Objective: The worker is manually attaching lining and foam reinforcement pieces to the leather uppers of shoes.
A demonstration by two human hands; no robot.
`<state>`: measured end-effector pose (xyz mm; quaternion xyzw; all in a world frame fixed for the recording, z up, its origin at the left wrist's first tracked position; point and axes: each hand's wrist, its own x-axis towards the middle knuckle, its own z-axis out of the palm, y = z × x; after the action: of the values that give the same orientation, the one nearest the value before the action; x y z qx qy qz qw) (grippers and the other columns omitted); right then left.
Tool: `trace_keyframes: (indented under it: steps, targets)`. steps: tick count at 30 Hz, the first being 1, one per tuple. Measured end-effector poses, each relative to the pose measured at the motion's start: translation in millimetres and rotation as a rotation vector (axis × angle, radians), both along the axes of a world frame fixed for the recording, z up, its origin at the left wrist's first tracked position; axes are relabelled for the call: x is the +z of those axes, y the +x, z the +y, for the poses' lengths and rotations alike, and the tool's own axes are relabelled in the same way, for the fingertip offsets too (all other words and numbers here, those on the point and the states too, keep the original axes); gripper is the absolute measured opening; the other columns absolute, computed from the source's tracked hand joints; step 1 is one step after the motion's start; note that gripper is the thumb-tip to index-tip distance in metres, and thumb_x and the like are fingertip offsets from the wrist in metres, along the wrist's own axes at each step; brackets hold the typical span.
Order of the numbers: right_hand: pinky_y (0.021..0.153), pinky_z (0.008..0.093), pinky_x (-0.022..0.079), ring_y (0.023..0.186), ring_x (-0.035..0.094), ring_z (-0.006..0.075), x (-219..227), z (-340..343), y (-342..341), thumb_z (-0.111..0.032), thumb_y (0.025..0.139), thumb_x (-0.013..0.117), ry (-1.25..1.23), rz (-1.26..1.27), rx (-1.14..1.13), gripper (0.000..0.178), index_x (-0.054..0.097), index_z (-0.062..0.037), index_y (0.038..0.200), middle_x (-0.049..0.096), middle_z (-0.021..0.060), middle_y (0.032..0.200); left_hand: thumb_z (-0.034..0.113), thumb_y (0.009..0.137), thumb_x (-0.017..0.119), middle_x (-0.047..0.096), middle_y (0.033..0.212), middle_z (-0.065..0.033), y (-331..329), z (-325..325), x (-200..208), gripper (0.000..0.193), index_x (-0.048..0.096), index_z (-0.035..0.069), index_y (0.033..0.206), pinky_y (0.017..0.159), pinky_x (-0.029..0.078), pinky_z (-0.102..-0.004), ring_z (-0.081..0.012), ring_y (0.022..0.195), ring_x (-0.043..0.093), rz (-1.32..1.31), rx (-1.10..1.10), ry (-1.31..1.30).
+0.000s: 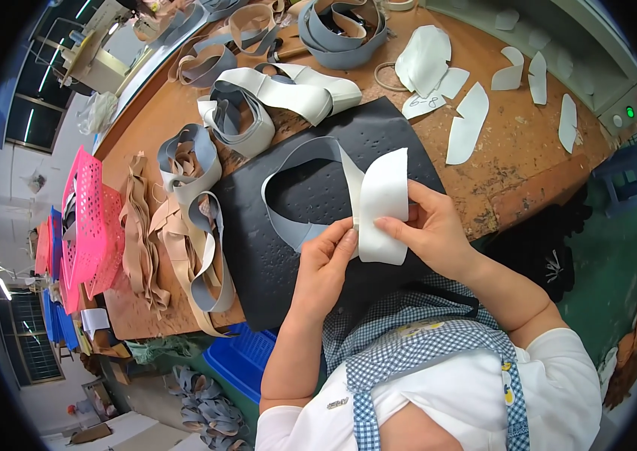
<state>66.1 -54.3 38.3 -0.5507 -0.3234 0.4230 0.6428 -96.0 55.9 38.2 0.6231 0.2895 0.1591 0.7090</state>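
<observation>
Over a black perforated mat [258,267], my two hands hold a white curved shoe-upper piece [384,207] upright. My right hand [433,229] grips its right edge, thumb across the white face and fingers behind. At its lower left edge, my left hand [327,255] pinches the border where a long grey-backed strip [277,214] meets it. That strip loops leftward over the mat and comes back to the top of the white piece. Whether the two are joined or only pressed together, I cannot tell.
Coiled grey and white strips [247,124] and tan strips [138,240] cover the table's left side. Loose white cut pieces [469,124] lie at the far right, near a box with lit buttons [630,112]. A pink basket [92,225] stands left; a blue crate [240,361] sits below the front edge.
</observation>
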Motion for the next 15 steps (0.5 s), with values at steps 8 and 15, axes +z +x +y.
trace_keyframes:
  steps: [8,15]
  targets:
    - [0.081,0.0289,0.058,0.095,0.07,0.015,-5.4,3.0,-5.3,-0.001,0.091,0.069,0.035,-0.067,-0.023,0.033,0.059,0.0039,0.122,0.068,0.0096,0.108,0.014,0.105,0.052,0.07,0.108,-0.0058,-4.6,2.2,-1.4,0.03,0.063,-0.005,0.126,0.09,0.05,-0.0269,-0.0106,0.1,0.062,0.017,-0.021,0.006]
    - [0.078,0.0277,0.058,0.094,0.068,0.0115,1.3,2.9,-2.6,-0.004,0.092,0.069,-0.045,-0.134,0.059,0.034,0.06,0.0029,0.123,0.07,0.0069,0.104,0.013,0.099,0.064,0.072,0.095,-0.0038,-2.8,-2.8,2.3,0.027,0.067,-0.005,0.118,0.081,0.051,-0.0233,-0.0069,0.085,0.063,0.041,0.08,-0.046]
